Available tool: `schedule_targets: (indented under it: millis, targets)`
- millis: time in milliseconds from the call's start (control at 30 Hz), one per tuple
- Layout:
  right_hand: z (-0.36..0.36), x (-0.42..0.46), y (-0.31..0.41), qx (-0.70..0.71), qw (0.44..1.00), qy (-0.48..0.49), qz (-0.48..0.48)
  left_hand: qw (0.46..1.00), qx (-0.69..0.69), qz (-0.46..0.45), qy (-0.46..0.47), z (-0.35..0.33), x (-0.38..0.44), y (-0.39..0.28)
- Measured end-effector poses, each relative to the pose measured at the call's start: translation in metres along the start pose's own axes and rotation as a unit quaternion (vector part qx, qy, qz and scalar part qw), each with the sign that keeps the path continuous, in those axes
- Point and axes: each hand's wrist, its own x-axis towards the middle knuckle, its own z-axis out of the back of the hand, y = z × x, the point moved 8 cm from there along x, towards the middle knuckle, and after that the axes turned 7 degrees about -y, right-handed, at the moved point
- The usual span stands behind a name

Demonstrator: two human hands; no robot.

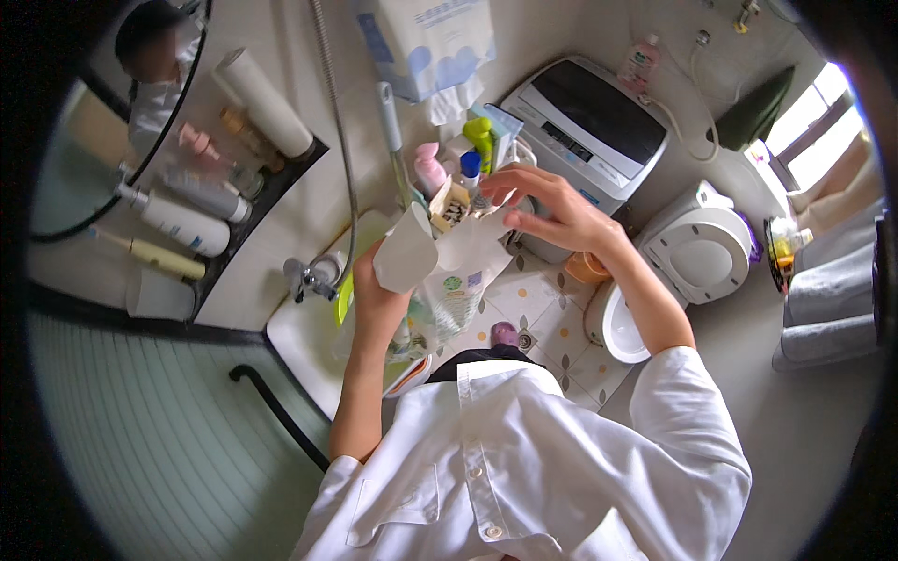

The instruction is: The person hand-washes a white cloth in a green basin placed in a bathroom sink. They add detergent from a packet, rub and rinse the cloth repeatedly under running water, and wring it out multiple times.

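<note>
My left hand (379, 294) grips a smooth white curved object (405, 254); whether it is a cup or a stiff sheet I cannot tell. My right hand (561, 209) hovers with fingers apart, holding nothing visible. Its fingertips are beside a blue-capped bottle (470, 165) among crowded toiletries. A pink pump bottle (429, 168) and a bright green bottle (480, 133) rise behind. Between my hands is a small open box (449, 203) with dark and light small items. Below hangs a clear plastic bag (456, 298) with green print, partly behind my left hand.
A sink (298, 343) with a faucet (309, 277) lies left, under a shelf of bottles (186, 224). A tissue pack (428, 49) hangs ahead. The washing machine (586, 119), toilet (701, 245) and orange container (588, 267) stand right. A shower hose (340, 126) hangs near my left hand.
</note>
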Motion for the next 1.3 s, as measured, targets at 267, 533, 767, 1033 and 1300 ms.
schedule_targets:
  millis: [267, 533, 767, 1033, 1300]
  targets:
    - [0.076, -0.033, -0.046, -0.089, 0.992, -0.024, -0.081, 0.995, -0.06, -0.009, 0.08, -0.11, 0.051, -0.001]
    - [0.164, -0.056, -0.169, -0.16, 0.972, -0.016, -0.17, 0.985, -0.051, -0.127, 0.106, -0.241, 0.107, -0.006]
    - [0.252, 0.008, -0.178, -0.179, 0.977, 0.11, -0.038, 0.99, -0.045, -0.066, 0.12, -0.353, 0.18, 0.012]
    - [0.315, 0.037, -0.294, -0.405, 0.902, 0.086, -0.12, 0.977, -0.122, -0.05, 0.167, -0.459, 0.28, 0.012]
    - [0.386, 0.084, -0.427, -0.445, 0.886, -0.013, -0.129, 0.966, 0.123, -0.218, 0.063, -0.447, 0.285, 0.051]
